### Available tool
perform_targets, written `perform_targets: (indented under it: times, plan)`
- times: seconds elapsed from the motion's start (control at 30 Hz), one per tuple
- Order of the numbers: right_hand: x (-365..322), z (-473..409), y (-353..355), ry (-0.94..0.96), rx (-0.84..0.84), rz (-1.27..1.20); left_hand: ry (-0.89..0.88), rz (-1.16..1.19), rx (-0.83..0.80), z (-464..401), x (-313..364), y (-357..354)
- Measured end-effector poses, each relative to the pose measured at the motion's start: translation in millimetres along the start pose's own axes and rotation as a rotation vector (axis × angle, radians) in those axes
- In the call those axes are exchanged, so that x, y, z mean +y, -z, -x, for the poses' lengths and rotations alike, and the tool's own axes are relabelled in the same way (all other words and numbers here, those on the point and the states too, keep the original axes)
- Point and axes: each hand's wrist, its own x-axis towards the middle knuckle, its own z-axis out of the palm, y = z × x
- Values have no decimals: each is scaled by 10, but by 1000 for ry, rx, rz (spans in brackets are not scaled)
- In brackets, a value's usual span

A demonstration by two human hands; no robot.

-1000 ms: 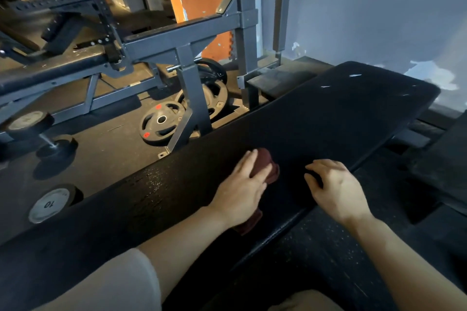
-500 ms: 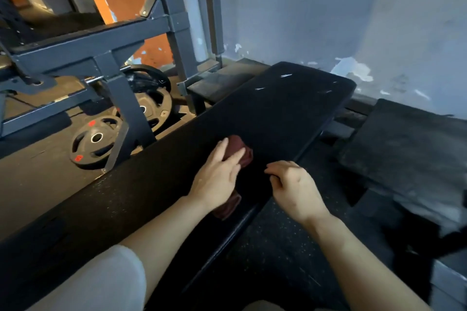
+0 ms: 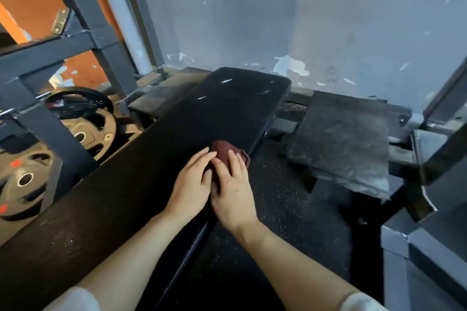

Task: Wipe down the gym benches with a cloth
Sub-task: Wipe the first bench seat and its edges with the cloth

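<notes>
Mid-wipe: left hand and right hand, fingers flat, press a maroon cloth on the bench; its scuffed far end likely comes next.

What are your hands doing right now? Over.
Left hand and right hand flat on maroon cloth. Cloth on black bench, near right edge. Nothing in the way.

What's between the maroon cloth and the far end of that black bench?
In the head view, only bare black bench padding lies beyond the maroon cloth, marked by a few pale scuffs near the far end.
</notes>
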Motion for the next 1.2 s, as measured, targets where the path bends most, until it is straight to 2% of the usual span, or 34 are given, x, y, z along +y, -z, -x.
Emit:
perform_targets:
  times: [0.1,0.2,0.3,0.4,0.57,0.73,0.9,1.07,1.2]
  plan:
    - [-126,238,-37,-69,178,-64,-71,10,-63,123,8,-13]
    - [-182,371,-39,-235,226,-290,-163,-3,-182,145,-6,-28]
    - [-84,113,52,-392,322,-436,-180,-138,-171,107,-55,-76]
    - [16,-46,108,-497,343,-526,-212,-222,-150,110,-92,-104]
    - [-109,346,-70,-641,267,-575,-190,-239,-152,131,-64,-116]
    - [185,-60,51,-730,316,-550,-196,-273,-166,127,-61,-124]
    - [3,253,-19,-654,292,-500,-200,-280,-159,135,-61,-130]
    - [180,-38,63,-661,357,-489,-214,-290,-157,151,-27,-110]
    - [125,62,16,-579,342,-451,-250,-294,-152,145,3,-98]
